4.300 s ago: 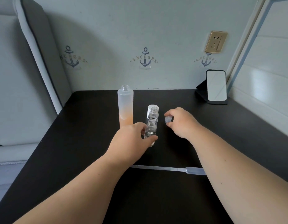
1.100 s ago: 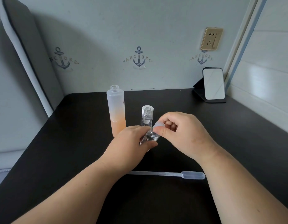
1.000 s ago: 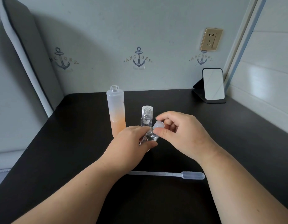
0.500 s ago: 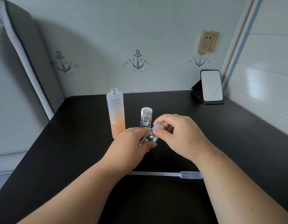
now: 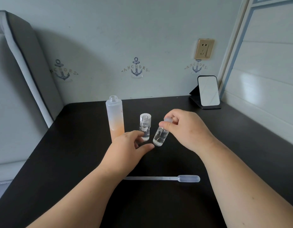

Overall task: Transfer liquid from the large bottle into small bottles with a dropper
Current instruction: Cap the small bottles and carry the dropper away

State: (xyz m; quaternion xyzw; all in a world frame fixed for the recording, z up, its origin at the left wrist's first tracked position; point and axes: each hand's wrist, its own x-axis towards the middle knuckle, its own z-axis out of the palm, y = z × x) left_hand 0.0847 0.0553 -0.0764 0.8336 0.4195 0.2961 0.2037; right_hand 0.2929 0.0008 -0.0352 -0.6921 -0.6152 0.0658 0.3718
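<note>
The right grip (image 5: 178, 127) pinches the capped small bottle (image 5: 159, 137) by its top, tilted, likely to set it aside, while the left grip (image 5: 127, 150), loosely released just beside it, reaches toward the uncapped small bottle (image 5: 145, 129).

A: Matt black tabletop (image 5: 167, 209), smooth, faint sheen only. On it, frosted translucent large bottle (image 5: 115, 119), clear bare neck, peach tint low down.

B: Just right of the large bottle, clear glossy small bottle (image 5: 145, 129), glass or plastic, hard to tell. Second small bottle (image 5: 160, 137) equally clear, capped in milky plastic.

A: Nearer than the large bottle, soft translucent plastic dropper (image 5: 162, 178). Far right of it, glossy mirror (image 5: 208, 91) on matt black stand; brushed gold socket (image 5: 204, 49) above.
</note>
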